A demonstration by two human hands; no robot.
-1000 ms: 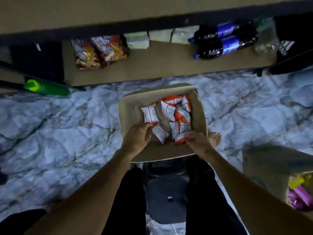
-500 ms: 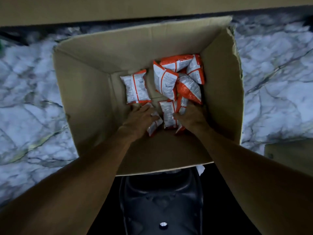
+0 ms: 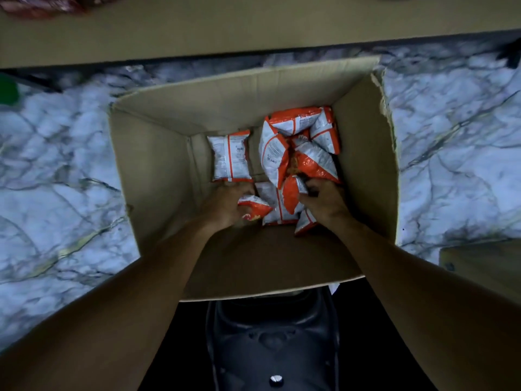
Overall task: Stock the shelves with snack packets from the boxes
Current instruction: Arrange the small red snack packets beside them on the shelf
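An open cardboard box (image 3: 158, 170) stands on the marble floor below me, holding several orange-and-white snack packets (image 3: 298, 145). One packet (image 3: 231, 156) lies flat apart at the box's left. Both my hands are down inside the box at its near side. My left hand (image 3: 225, 204) curls its fingers round a small orange packet (image 3: 255, 208). My right hand (image 3: 324, 201) grips an orange packet (image 3: 291, 194) in the near pile; another packet (image 3: 306, 222) pokes out under its wrist. The low wooden shelf (image 3: 253, 26) runs along the top.
A dark plastic stool (image 3: 270, 342) sits under me, just behind the box. A second cardboard box (image 3: 479, 266) shows at the right edge. A green object (image 3: 7, 91) lies at the far left. Red snack bags (image 3: 36, 5) lie on the shelf's left end.
My head has dropped closer over the box, so it fills the view. Both hands have gone from the box rim down among the packets and closed on packets in the near pile.
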